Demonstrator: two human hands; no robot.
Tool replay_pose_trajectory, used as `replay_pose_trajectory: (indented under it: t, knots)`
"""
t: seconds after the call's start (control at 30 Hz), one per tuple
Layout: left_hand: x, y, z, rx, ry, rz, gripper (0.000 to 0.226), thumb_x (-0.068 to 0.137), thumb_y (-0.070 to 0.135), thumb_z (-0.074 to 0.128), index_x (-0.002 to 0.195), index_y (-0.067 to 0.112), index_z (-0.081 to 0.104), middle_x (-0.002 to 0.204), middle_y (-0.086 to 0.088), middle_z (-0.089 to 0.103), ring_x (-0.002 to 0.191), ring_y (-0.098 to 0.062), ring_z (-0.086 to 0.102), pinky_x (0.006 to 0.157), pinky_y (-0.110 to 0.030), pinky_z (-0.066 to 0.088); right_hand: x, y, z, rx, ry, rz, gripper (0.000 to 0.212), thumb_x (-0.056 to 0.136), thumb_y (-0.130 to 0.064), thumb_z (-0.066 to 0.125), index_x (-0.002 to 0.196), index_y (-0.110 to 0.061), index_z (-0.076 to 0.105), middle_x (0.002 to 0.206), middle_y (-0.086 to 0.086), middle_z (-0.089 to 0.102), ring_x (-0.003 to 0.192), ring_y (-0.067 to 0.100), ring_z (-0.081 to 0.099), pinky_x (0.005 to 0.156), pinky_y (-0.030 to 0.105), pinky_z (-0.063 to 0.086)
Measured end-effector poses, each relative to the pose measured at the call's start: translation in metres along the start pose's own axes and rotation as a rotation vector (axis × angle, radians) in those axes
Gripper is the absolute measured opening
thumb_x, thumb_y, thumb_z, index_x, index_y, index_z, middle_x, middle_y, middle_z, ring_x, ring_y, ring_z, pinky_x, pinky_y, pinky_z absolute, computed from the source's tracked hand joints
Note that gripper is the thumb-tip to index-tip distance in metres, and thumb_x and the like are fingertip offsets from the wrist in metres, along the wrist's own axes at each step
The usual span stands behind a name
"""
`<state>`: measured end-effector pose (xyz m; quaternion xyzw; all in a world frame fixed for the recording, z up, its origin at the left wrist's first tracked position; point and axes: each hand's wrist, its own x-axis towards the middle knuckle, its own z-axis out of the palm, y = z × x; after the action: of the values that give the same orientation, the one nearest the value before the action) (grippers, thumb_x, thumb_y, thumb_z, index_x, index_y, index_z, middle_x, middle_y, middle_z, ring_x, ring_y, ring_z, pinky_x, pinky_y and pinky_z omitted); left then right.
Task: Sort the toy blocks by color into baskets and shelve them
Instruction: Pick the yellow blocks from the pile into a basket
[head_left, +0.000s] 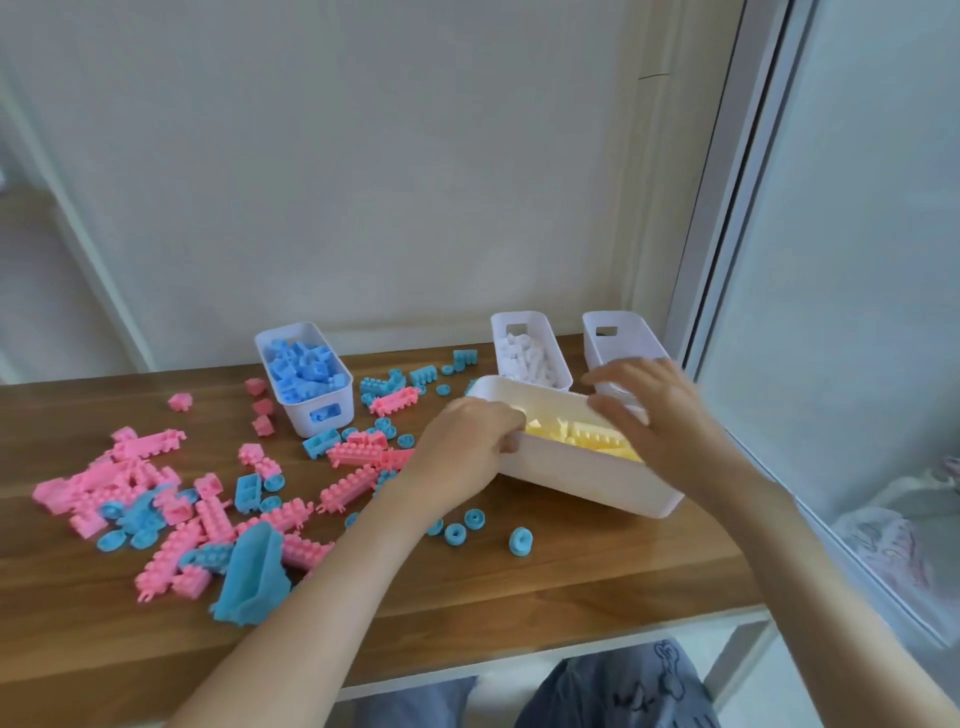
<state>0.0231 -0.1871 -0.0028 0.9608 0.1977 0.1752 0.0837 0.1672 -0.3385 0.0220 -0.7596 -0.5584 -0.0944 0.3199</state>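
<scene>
There: the left hand (462, 452) is clamped on the near end of the yellow basket (587, 478), fingers curled over the rim. The right hand (654, 410) lies across the far side with fingers spread, but it's blurred, so I can't tell whether it actually grips. The basket sits skewed on the table (519, 587), just in front of the basket of white blocks (519, 319) and the empty basket (613, 338), and the yellow blocks (582, 436) fill it close to the rim. That looks to me like a finished colour, ready for the shelf. To do it well, get both hands firmly round opposite ends and keep it level, or that pile could slide out over the low side. Lift straight up first, clear of the two baskets behind. Pink blocks (156, 488) and blue blocks (254, 582) lie strewn to the left beside the blue basket (298, 410), so plenty of sorting remains.
</scene>
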Motion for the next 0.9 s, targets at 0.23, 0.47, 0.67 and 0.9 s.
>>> replay_pose_trajectory:
  t: [0.23, 0.47, 0.67, 0.9]
  knots:
    - [-0.026, -0.039, -0.04, -0.158, 0.242, 0.1, 0.022, 0.088, 0.004, 0.06, 0.107, 0.008, 0.071, 0.11, 0.0, 0.069, 0.103, -0.012, 0.052, 0.095, -0.023, 0.03, 0.006, -0.004, -0.013, 0.272, 0.129, 0.341, 0.021, 0.093, -0.026, 0.052, 0.111, -0.025, 0.062, 0.111, -0.007, 0.055, 0.106, 0.018, 0.047, 0.09, 0.036, 0.042]
    - [-0.047, -0.07, -0.059, -0.098, 0.182, 0.092, 0.012, 0.085, 0.006, 0.061, 0.092, 0.006, 0.072, 0.109, 0.004, 0.069, 0.107, -0.019, 0.057, 0.096, -0.025, 0.029, 0.014, -0.041, 0.013, 0.266, -0.322, 0.454, 0.019, 0.095, -0.03, 0.046, 0.092, -0.024, 0.065, 0.081, 0.007, 0.065, 0.069, 0.022, 0.059, 0.059, 0.034, 0.05]
    - [-0.067, -0.086, -0.066, -0.122, 0.178, -0.033, 0.019, 0.088, 0.0, 0.058, 0.1, 0.01, 0.07, 0.115, 0.005, 0.064, 0.116, -0.017, 0.049, 0.102, -0.026, 0.025, 0.025, -0.053, 0.032, 0.25, -0.343, 0.418, 0.016, 0.098, -0.027, 0.047, 0.092, -0.021, 0.061, 0.07, 0.004, 0.062, 0.044, 0.014, 0.05, 0.043, 0.025, 0.043]
    - [-0.089, -0.083, -0.079, -0.018, 0.352, -0.251, 0.036, 0.09, 0.014, 0.057, 0.122, 0.029, 0.052, 0.152, 0.01, 0.021, 0.139, -0.011, 0.011, 0.109, -0.03, 0.005, 0.058, -0.099, 0.061, 0.27, -0.276, 0.296, 0.019, 0.1, -0.02, 0.041, 0.097, -0.016, 0.059, 0.073, 0.002, 0.061, 0.045, 0.014, 0.06, 0.038, 0.023, 0.044]
